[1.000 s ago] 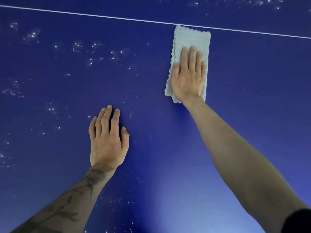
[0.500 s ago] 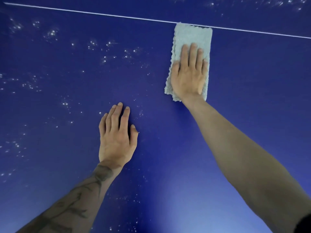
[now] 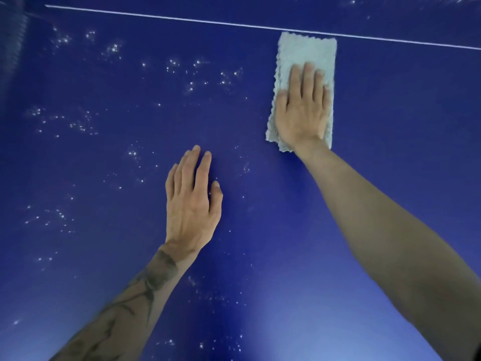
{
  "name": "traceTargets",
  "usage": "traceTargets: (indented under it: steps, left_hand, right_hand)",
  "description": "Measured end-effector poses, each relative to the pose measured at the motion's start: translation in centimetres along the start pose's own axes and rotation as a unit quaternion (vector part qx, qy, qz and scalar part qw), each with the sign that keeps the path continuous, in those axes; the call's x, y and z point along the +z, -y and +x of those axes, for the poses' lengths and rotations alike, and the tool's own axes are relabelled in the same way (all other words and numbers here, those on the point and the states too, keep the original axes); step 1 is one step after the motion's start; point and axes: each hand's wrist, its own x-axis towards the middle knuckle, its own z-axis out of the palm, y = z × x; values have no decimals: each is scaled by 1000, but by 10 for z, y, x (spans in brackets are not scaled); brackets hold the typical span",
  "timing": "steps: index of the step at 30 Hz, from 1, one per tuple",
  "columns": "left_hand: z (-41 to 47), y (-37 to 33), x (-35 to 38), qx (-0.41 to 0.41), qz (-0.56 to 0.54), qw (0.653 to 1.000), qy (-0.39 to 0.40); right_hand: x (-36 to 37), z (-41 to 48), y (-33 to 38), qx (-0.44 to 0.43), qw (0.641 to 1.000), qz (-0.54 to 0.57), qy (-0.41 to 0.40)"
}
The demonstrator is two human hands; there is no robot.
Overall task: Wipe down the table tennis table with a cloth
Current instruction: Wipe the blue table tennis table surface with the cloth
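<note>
The blue table tennis table (image 3: 390, 126) fills the view. A pale grey folded cloth (image 3: 304, 50) lies flat on it, its far edge at the thin white line (image 3: 182, 20). My right hand (image 3: 303, 110) presses flat on the cloth with straight fingers, covering its near half. My left hand (image 3: 192, 201) rests flat on the bare blue surface, nearer to me and to the left of the cloth, holding nothing.
Small white specks and droplets (image 3: 197, 74) are scattered over the left and near parts of the table. The net's dark edge (image 3: 13, 48) shows blurred at the far left corner.
The view has shifted left, so both hands and the cloth sit further right in frame. The cloth stays against the white line under my right hand. The net's edge has come into sight.
</note>
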Motion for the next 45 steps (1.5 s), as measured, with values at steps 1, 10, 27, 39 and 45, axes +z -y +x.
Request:
traceTargets:
  steps: [1, 10, 27, 39, 45]
  left_hand:
    - [2, 9, -4, -4, 11, 1000, 4]
    - [3, 42, -5, -7, 49, 998, 45]
    - [3, 46, -1, 8, 66, 997, 40]
    - [3, 46, -2, 7, 65, 997, 37]
    - [4, 47, -2, 12, 67, 997, 37]
  right_hand:
    - [4, -10, 14, -32, 999, -6, 10]
    - [-4, 5, -5, 23, 999, -25, -1]
    - [4, 41, 66, -10, 1000, -25, 12]
    - [0, 15, 37, -39, 998, -48, 26]
    - [22, -50, 80, -241, 965, -81, 67]
